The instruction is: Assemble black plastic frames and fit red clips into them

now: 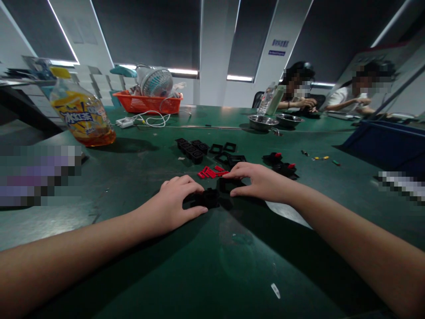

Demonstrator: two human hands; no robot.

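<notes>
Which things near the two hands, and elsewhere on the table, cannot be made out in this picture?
In the head view:
Black part at the left hand: partly covered by the hand, too dark for its details.
Black frame at the right hand: the hand hides some of it.
Blue bin: its wall hides the inside.
Object at far left: pixelated, cut by the left edge.

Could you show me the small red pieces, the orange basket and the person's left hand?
Small red pieces [211,173]: head view, a piece mid-cluster.
Orange basket [146,105]: head view, its front wall.
Left hand [175,199]: head view, back of the hand.
</notes>
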